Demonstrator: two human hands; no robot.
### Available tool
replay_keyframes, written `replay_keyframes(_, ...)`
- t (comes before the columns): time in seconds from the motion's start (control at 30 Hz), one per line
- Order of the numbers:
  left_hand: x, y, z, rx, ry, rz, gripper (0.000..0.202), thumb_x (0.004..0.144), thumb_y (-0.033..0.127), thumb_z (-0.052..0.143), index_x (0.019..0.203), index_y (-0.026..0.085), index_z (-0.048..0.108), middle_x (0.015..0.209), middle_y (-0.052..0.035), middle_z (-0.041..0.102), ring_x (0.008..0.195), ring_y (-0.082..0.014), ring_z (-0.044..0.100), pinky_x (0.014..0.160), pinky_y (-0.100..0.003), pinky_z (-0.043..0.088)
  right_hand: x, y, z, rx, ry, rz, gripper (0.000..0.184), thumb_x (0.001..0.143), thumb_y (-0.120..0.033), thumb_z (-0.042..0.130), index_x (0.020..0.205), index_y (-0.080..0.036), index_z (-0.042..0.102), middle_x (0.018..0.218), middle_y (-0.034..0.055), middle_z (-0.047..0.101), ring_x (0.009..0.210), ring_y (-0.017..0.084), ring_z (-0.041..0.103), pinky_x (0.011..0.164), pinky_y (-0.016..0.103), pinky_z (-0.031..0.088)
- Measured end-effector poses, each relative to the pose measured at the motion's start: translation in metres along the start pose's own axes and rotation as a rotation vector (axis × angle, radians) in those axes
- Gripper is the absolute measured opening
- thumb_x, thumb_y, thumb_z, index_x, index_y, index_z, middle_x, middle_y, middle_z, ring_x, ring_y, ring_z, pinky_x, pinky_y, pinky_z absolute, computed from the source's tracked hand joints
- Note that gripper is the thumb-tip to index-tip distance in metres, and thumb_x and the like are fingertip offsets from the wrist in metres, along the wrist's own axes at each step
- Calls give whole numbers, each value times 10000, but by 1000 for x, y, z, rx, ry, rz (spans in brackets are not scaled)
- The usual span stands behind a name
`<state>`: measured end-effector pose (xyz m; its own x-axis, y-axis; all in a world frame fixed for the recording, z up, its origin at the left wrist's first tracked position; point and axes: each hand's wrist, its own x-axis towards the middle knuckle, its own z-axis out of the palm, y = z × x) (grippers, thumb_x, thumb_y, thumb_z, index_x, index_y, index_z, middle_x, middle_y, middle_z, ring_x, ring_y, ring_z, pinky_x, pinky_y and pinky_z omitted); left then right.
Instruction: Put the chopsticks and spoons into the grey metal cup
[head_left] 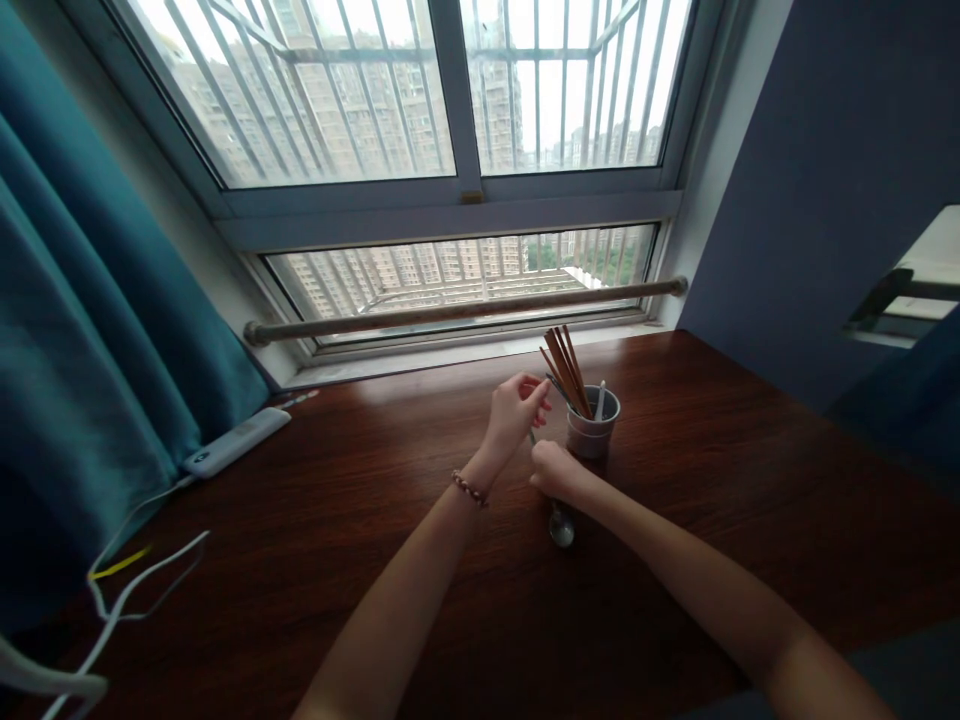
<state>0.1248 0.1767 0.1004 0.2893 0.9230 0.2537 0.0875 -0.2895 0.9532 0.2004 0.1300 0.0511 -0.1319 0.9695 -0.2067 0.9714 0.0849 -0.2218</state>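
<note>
While the left hand pinched a thin utensil sticking out of the cup, the right hand closed its fingers on a spoon. The spoon's bowl lay on the desk, pointing toward the person, with the cup just to the right.

A single camera, worn on the person's head, looked forward and steeply down over a dark wooden bench. It sat close above the near edge, so both forearms entered from the bottom of the frame and ran away toward the far side. The view faced a barred window along the far edge. A teal curtain filled the left side, and a blue wall closed the right. The wide lens bent straight lines outward.
</note>
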Motion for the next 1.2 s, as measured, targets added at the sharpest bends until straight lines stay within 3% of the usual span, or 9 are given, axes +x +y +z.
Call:
replay_keyframes(0.1,-32,6,-28,-79,164,127,288,823,422,498,755,145,527,500,43,524,330,-42,393,330,-152,285,-9,-3,-13,33,-17,-55,177,711,-154,549,808,-69,670,839,188,680,821,276,656,613,263,469)
replay_keyframes(0.23,-80,-17,-69,109,185,80,356,836,404,482,598,140,504,411,68,337,367,-41,296,371,-167,220,-38,0,-48,107,61,-147,157,731,-196,499,705,-118,632,767,123,682,752,212,647,587,231,439)
replay_keyframes(0.3,-99,-41,-86,207,141,45,426,838,408,466,506,142,434,437,53,315,404,-47,290,401,-187,218,-58,7,-72,314,211,-205,108,711,-153,491,673,-135,590,668,67,662,639,167,633,546,214,436)
replay_keyframes(0.43,-125,-85,-98,249,54,-60,482,835,450,424,482,177,242,479,52,199,442,-55,204,432,-222,176,-89,34,-110,679,571,-110,73,728,-174,499,766,-164,561,583,-4,635,530,140,626,509,207,474)
replay_keyframes(0.5,-132,-97,-95,234,-7,-86,465,845,454,394,504,181,235,498,47,193,457,-61,196,442,-229,170,-91,50,-120,719,774,-43,62,729,-185,522,773,-170,562,619,2,655,590,152,654,559,218,500)
replay_keyframes(0.57,-137,-101,-91,219,-65,-74,456,858,448,369,514,180,235,510,43,197,467,-63,196,449,-232,171,-84,64,-123,689,865,25,56,727,-187,534,769,-172,569,620,5,664,590,160,664,559,223,507)
replay_keyframes(0.7,-142,-100,-89,203,-164,-30,456,869,437,357,520,177,218,530,39,183,481,-65,187,460,-235,174,-58,84,-120,606,754,190,37,721,-168,550,737,-172,583,613,5,673,583,165,674,570,223,513)
replay_keyframes(0.9,-146,-99,-90,206,-181,-28,456,879,429,344,523,174,219,531,37,188,488,-70,196,473,-242,179,-26,109,-106,685,400,265,52,683,-129,583,708,-133,628,656,58,696,673,198,685,637,247,532)
replay_keyframes(1.2,-151,-93,-93,222,-87,-79,479,871,464,346,514,178,206,523,37,182,487,-77,185,477,-252,173,-9,155,-100,646,137,104,161,657,-235,646,719,-105,718,713,111,708,716,227,663,629,265,508)
